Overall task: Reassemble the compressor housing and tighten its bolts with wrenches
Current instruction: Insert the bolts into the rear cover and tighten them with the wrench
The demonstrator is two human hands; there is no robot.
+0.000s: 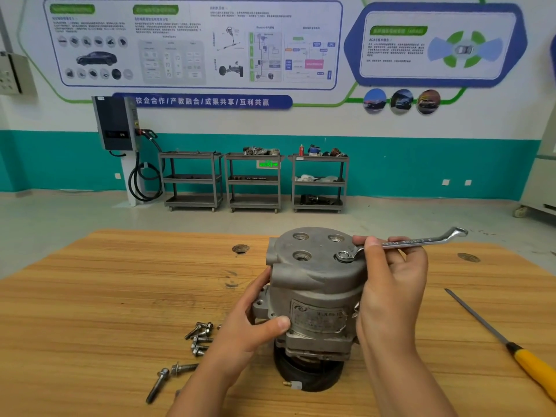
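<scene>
Right fingers [371, 242] pinch wrench [421, 240] seated atop housing [316, 275].

Count on the table [90, 296]: one compressor housing [319, 275] is standing, one wrench [421, 239] is sitting on it, and one yellow-handled tool [529, 365] is lying alongside. Two hands are working: left hand [249, 320], right hand [391, 284]. Loose bolts [200, 338] are lying heaped, roughly five as they overlap, plus two apart. Three carts [254, 180] are standing behind.

At lower right, the yellow-handled tool [531, 367] runs off the frame's edge. Fingers of the left hand [246, 323] are hidden behind the compressor housing [316, 278]. Its label [319, 317], the wrench [418, 241] stamping and the upper wall posters [192, 43] are too blurred to read.
</scene>
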